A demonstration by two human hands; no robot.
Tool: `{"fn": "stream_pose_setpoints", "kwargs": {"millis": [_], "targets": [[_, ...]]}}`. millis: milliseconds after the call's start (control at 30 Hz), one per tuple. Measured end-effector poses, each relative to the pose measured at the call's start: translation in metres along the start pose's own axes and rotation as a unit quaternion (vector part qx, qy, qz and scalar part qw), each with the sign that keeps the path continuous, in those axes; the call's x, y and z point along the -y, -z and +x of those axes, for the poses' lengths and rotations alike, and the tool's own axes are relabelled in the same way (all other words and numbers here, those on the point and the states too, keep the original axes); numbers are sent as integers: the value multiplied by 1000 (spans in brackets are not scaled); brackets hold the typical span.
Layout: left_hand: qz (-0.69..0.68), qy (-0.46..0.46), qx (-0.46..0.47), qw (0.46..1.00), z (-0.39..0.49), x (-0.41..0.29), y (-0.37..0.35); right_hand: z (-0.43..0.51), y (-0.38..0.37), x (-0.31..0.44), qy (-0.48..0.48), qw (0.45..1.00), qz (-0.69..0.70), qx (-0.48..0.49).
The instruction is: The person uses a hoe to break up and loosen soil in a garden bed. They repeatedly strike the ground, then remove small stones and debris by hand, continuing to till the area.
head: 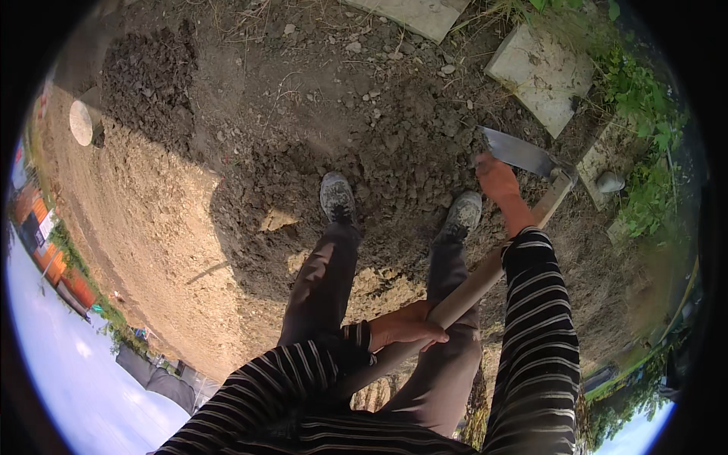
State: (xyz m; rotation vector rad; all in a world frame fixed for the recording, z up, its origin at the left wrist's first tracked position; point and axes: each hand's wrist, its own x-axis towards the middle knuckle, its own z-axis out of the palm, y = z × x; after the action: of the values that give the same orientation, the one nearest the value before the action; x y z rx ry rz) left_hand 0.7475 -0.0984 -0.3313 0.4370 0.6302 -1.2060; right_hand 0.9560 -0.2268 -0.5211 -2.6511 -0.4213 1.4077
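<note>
A hoe with a long wooden handle (472,289) slants across the front of my legs, its head raised to the right. My left hand (405,326) grips the handle near my knee. Bare metal shows on the wide hoe blade (520,151), and a collar joins it to the handle's end. My right hand (498,179) is at the blade's near edge with its fingers curled. Whether it pinches the metal or a small lump there is too blurred to tell. Below the blade lies broken, clumpy soil (392,165).
My soil-covered shoes (336,196) stand apart on the loosened earth. Concrete slabs (543,77) lie at the upper right beside green leafy plants (642,102). A rounded stone (611,182) rests by one slab. A short round post (81,123) stands at the far left, near a darker soil patch (151,85).
</note>
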Motion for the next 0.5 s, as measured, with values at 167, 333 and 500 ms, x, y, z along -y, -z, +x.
{"fn": "stream_pose_setpoints", "kwargs": {"millis": [167, 333, 500], "targets": [[82, 25, 37, 996, 40, -8, -4, 87, -47, -26, -180, 980, 52, 67], [198, -5, -10, 980, 50, 12, -9, 103, -71, -41, -213, 975, 58, 3], [264, 9, -46, 963, 54, 26, -6, 109, -91, -33, -237, 967, 26, -89]]}}
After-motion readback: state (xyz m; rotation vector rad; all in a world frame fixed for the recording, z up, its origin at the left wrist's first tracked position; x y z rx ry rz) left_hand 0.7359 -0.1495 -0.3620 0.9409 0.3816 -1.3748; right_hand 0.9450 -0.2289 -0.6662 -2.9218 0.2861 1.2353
